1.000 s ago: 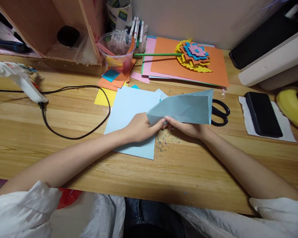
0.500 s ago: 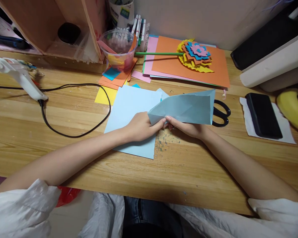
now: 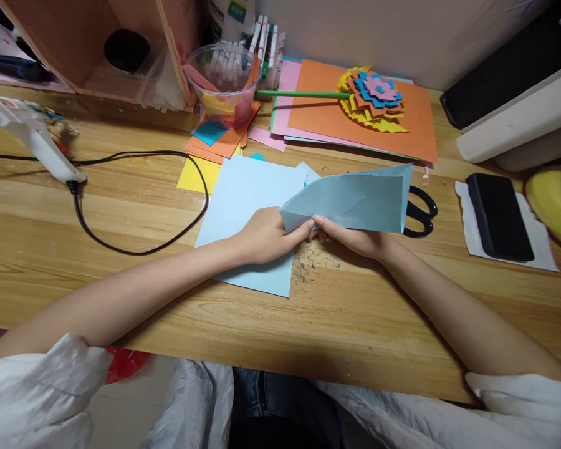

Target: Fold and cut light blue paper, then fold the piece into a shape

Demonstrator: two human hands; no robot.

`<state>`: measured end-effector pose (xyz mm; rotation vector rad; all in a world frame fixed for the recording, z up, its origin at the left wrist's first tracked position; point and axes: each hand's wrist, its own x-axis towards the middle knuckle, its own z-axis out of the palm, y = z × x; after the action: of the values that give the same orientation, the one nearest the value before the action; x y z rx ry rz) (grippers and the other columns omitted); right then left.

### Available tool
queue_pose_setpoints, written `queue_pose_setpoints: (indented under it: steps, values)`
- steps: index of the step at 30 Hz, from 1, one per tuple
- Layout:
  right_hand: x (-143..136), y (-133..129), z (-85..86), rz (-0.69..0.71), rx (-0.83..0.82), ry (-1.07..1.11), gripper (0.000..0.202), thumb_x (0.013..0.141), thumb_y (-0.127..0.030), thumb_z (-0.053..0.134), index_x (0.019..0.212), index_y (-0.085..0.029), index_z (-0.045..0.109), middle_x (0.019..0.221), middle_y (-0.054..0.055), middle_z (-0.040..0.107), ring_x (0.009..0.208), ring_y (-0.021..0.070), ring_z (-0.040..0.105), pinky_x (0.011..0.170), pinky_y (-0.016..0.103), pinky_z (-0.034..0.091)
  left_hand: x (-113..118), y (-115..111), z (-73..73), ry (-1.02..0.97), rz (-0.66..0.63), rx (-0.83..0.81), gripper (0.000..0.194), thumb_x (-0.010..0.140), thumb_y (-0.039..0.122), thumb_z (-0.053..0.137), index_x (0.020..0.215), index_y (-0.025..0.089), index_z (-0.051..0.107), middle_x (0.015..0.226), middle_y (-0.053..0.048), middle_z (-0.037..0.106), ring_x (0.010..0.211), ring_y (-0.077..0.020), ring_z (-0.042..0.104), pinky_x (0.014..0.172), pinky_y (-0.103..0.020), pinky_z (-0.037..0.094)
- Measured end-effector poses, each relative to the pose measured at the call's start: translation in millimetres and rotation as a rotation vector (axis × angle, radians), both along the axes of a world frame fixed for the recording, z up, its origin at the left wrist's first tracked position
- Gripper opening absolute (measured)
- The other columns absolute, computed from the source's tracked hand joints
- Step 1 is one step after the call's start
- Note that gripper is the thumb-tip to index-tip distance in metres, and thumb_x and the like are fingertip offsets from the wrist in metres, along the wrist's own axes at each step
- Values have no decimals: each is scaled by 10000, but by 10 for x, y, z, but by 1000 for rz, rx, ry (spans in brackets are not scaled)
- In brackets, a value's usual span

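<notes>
A folded light blue paper (image 3: 359, 198) is held above the table between both hands. My left hand (image 3: 273, 236) pinches its lower left edge, with the thumb in front and the other fingers largely hidden behind. My right hand (image 3: 350, 239) grips the same lower edge, its thumb tip touching the left thumb. Under my left hand lies a flat light blue sheet (image 3: 247, 187). Black scissor handles (image 3: 423, 212) stick out from behind the right end of the folded paper; the blades are hidden.
Behind lie an orange sheet (image 3: 308, 115) with a layered paper flower (image 3: 376, 93) and a plastic cup (image 3: 224, 81) of scraps. A white glue gun (image 3: 42, 140) and its black cable are left; a black phone (image 3: 500, 215) and a yellow object (image 3: 551, 202) are right.
The camera view has shifted slightly. Both hands keep their hold on the folded paper, which looks almost the same in shape and position.
</notes>
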<state>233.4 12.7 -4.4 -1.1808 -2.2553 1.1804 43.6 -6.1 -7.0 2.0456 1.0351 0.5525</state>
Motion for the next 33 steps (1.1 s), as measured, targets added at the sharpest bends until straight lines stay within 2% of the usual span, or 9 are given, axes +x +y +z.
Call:
queue_pose_setpoints:
  steps: [9, 26, 33]
  values:
    - [-3, -2, 4, -6, 7, -15, 413, 878, -482, 383, 617, -223, 570, 597, 15, 596, 564, 153, 562, 604, 288, 475, 2, 2, -8, 4, 7, 2, 333, 903, 343, 333, 757, 177, 582, 676, 1, 609, 689, -122, 560, 741, -272, 422]
    - [-13, -4, 18, -18, -15, -1, 384, 875, -452, 416, 608, -226, 574, 586, 6, 602, 552, 147, 563, 602, 277, 480, 0, 3, -17, 17, 11, 18, 338, 899, 348, 334, 768, 175, 593, 685, -7, 612, 680, -125, 554, 723, -270, 426]
    - [-12, 1, 11, -14, 1, -9, 414, 876, -466, 402, 569, -222, 537, 578, 12, 592, 555, 146, 557, 605, 278, 472, 4, 1, -17, 17, 15, 3, 342, 898, 348, 340, 754, 167, 592, 665, -11, 613, 677, -128, 563, 722, -272, 426]
